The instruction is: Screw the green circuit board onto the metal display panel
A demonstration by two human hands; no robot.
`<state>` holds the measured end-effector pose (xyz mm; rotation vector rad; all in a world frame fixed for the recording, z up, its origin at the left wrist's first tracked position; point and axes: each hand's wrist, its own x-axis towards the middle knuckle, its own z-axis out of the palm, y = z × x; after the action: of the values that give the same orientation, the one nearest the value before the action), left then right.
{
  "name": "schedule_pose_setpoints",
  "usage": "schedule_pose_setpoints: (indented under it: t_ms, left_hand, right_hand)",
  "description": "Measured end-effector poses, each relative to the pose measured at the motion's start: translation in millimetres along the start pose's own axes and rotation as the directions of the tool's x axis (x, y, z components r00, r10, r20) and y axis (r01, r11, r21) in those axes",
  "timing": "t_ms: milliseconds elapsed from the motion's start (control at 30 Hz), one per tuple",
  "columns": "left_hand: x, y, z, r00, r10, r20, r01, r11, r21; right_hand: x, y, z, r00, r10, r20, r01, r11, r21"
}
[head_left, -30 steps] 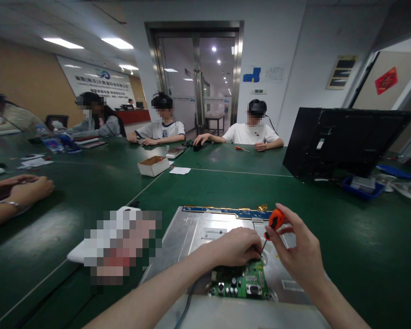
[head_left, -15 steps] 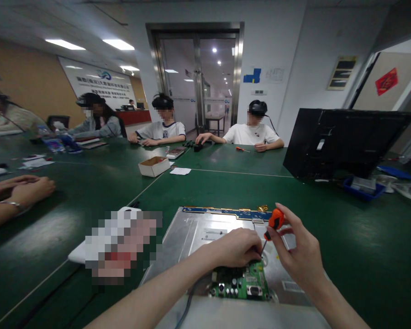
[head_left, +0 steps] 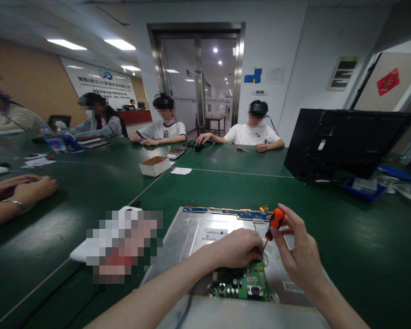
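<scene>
My right hand (head_left: 299, 251) grips the orange and black handle of a screwdriver (head_left: 277, 219) between thumb and fingers. Its thin shaft slants down to the far right corner of a green circuit board (head_left: 239, 281). At that corner, my left hand (head_left: 241, 246) has its fingers bent together beside the screwdriver's tip. What they pinch, if anything, is hidden behind the hand. The board sits on a silver metal display panel (head_left: 192, 233), which lies flat on the table. A narrow blue circuit strip (head_left: 222, 213) runs along the panel's far edge.
On the green table (head_left: 356, 256) stand a small open box (head_left: 155, 167), a black monitor (head_left: 342, 141) and a blue tray (head_left: 365, 189). A pixelated white object (head_left: 96, 240) lies left of the panel. A co-worker's hands (head_left: 34, 189) rest at the left; several people sit opposite.
The orange handle has turned slightly in my right hand, and more of its black part shows. My left hand stays at the board's corner.
</scene>
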<state>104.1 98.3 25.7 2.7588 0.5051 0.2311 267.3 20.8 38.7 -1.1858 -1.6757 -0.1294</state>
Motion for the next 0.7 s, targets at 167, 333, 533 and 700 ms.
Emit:
schedule_pose_setpoints:
  t_ms: [167,333,533,700]
  left_hand:
    - [0.3,0.9,-1.1,1.0,-0.002,0.009,0.002,1.0,0.011]
    - [0.8,2.0,-1.3,1.0,-0.016,0.024,0.016,1.0,0.013]
    - [-0.8,2.9,-3.5,1.0,0.011,0.016,-0.011,1.0,0.007]
    - [-0.9,2.9,-2.1,0.999,0.031,-0.007,-0.031,1.0,0.001]
  right_hand:
    - [0.6,-0.2,-1.1,1.0,-0.017,0.0,0.017,1.0,-0.013]
    - [-0.1,0.1,-0.3,0.999,-0.029,-0.018,0.028,0.999,-0.036]
    - [1.9,2.9,0.1,0.993,-0.056,-0.1,0.05,0.997,-0.055]
    - [3.7,0.2,-0.6,0.995,-0.081,-0.049,0.08,0.997,-0.01]
